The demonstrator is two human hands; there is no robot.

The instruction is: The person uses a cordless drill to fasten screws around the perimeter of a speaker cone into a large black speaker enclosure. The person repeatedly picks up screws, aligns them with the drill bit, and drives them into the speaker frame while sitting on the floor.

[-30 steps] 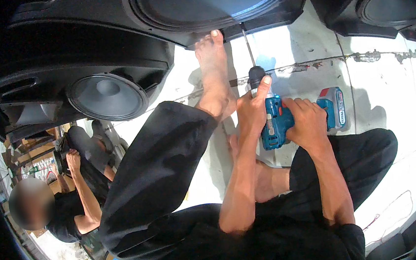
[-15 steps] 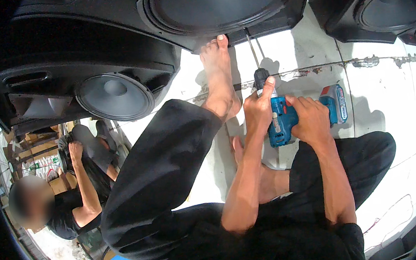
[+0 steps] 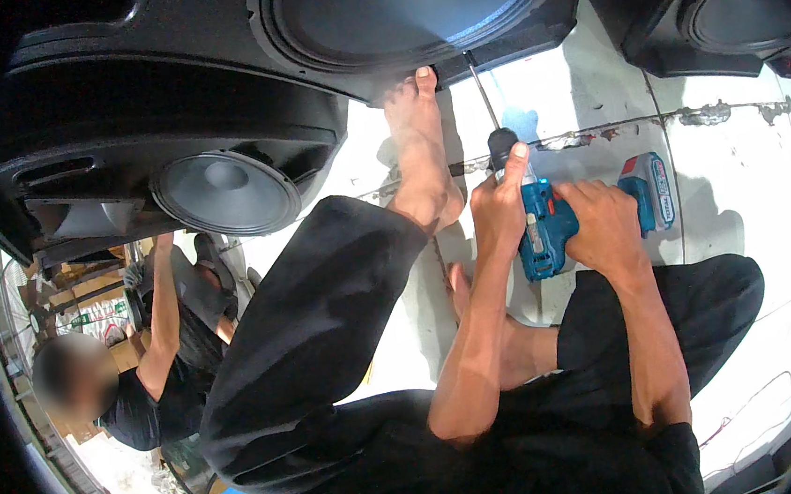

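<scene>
So, the left hand [image 3: 499,205] comes in from the lower left, curled around the front of a blue cordless drill [image 3: 545,239], thumb sticking up along the black chuck [image 3: 502,142]. It's pretty much closed on the tool, though the fingertips are tucked out of sight. The right hand [image 3: 603,221] is wrapped snugly round the drill's handle, knuckles up; can't tell if a finger is on the trigger. The drill sits over white floor tiles [image 3: 717,162], between the two hands.

Around it, far left of the drill there's a co-worker [image 3: 150,400] in black, and above that person a black speaker with a round grey woofer [image 3: 226,194]. A black trouser leg [image 3: 317,320] fills a big patch left of the drill, hiding the floor there. A bare foot [image 3: 417,151] is planted just left of the drill's long bit [image 3: 484,93], toes by the big speaker cabinet [image 3: 529,47] ahead of the drill. The bit reaches that cabinet's lower edge; whether it's touching, can't tell. The battery pack [image 3: 658,191] pokes out right of the drill's handle, and another speaker [image 3: 742,14] stands well off up and right of the drill.
</scene>
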